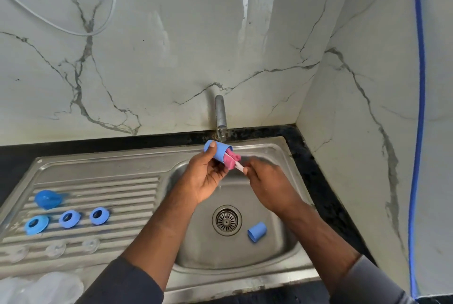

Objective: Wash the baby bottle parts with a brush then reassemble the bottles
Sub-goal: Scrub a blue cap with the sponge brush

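Note:
Over the sink basin, my left hand [204,176] grips a blue bottle cap [219,150] lying on its side under the tap. My right hand [268,181] holds the white handle of a brush [239,167]; its pink sponge head sits partly inside the cap's open end. A second blue cap [257,231] lies in the basin to the right of the drain. On the ribbed drainboard rest a third blue cap [46,199], three blue collar rings [69,219] and three clear teats [56,249]. Clear bottles [49,287] lie at the lower left.
A thin stream runs from the steel tap [220,113] at the back wall. The steel sink [282,154] is set in a black counter, with marble walls behind and to the right. A blue hose [420,107] hangs down the right wall.

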{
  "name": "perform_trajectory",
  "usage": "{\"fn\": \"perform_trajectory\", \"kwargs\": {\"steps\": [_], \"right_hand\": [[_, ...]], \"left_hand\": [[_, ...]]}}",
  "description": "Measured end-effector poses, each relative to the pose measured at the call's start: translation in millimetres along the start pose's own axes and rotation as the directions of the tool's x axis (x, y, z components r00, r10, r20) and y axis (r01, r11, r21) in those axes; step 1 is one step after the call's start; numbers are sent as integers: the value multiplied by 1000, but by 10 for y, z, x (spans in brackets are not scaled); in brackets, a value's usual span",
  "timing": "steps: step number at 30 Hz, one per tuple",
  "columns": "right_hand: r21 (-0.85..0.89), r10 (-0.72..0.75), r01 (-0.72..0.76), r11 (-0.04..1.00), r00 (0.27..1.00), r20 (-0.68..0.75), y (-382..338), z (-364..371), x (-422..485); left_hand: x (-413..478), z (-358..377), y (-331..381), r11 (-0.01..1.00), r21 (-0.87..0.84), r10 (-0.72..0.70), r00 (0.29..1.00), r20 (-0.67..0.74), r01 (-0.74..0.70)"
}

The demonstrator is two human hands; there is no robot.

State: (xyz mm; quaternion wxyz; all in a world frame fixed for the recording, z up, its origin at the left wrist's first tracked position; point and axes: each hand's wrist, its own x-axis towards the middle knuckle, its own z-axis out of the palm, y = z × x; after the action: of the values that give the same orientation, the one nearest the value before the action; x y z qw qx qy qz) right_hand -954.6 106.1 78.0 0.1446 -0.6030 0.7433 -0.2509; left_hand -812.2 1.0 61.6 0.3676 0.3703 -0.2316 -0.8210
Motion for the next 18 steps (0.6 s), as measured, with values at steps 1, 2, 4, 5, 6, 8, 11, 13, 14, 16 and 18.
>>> {"fn": "perform_trajectory", "kwargs": {"steps": [1,2,4,5,6,8,11,13,14,16,18], "right_hand": [[18,10,-10,1000,1000,-2,8,-12,8],[13,12,-12,1000,1000,2,13,-25,20],[-71,-4,5,997,1000,22,50,-19,16],[-116,-23,26,993,999,27,63,-12,8],[-155,-45,49,987,999,31,65,7,4],[-201,-79,82,976,997,23,49,53,-6],[-149,-55,52,987,998,-15,57,109,5],[-100,-40,40,994,999,2,84,111,38],[-72,-40,41,997,999,22,103,109,48],[13,-26,25,1000,998,57,121,74,56],[85,21,-24,996,999,29,152,39,60]], "left_hand": [[-2,-25,-1,1000,-17,27,1000,11,-27],[-6,-47,-1,998,-39,51,999,0,-51],[17,-99,-21,994,-94,59,998,-37,-62],[18,-93,-32,991,-120,46,998,-53,-52],[7,-70,-37,989,-145,35,997,-66,-44],[-23,26,-55,982,-184,27,995,-98,-44],[10,106,-91,984,-169,26,992,-126,-48],[39,85,-92,994,-108,3,991,-136,-17],[50,61,-90,997,-72,-12,990,-143,2],[58,14,-88,1000,-21,-6,992,-126,3],[42,5,-76,998,-43,36,996,-87,-40]]}}
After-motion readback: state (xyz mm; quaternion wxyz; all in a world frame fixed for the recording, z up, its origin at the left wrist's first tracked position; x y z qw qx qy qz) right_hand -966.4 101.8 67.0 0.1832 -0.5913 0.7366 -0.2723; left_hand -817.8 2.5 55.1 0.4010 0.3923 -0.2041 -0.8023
